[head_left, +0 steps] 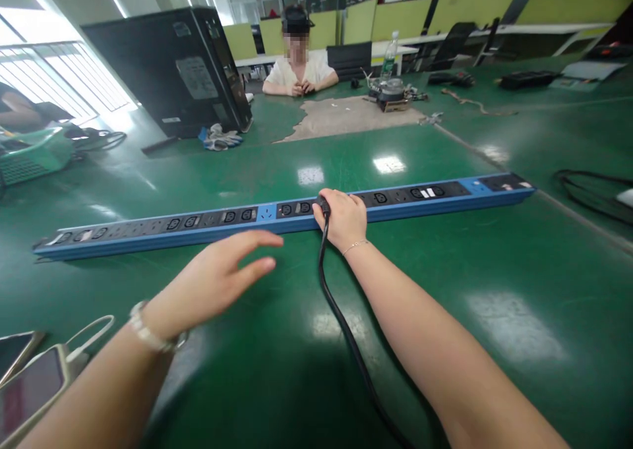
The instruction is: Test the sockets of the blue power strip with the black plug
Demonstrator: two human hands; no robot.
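Across the green table lies a long blue power strip (pixel 217 233) with black and blue sockets along its top. My right hand (pixel 345 219) is closed around the black plug (pixel 322 205) of a power cord (pixel 341 314), at the middle of the strip. Whether the plug is seated in a socket cannot be made out under my fingers. From the plug the cord runs down toward the table's near edge. My left hand (pixel 222 274) hovers in front of the strip, thumb and fingers apart, with nothing in it.
Two phones (pixel 37 389) lie at the near left, one with a white cable. A black computer case (pixel 168 73), gloves (pixel 220 138) and a green basket (pixel 37 155) stand at the back left. Opposite sits a person (pixel 299 70). Coiled black cable (pixel 588 195) lies at right.
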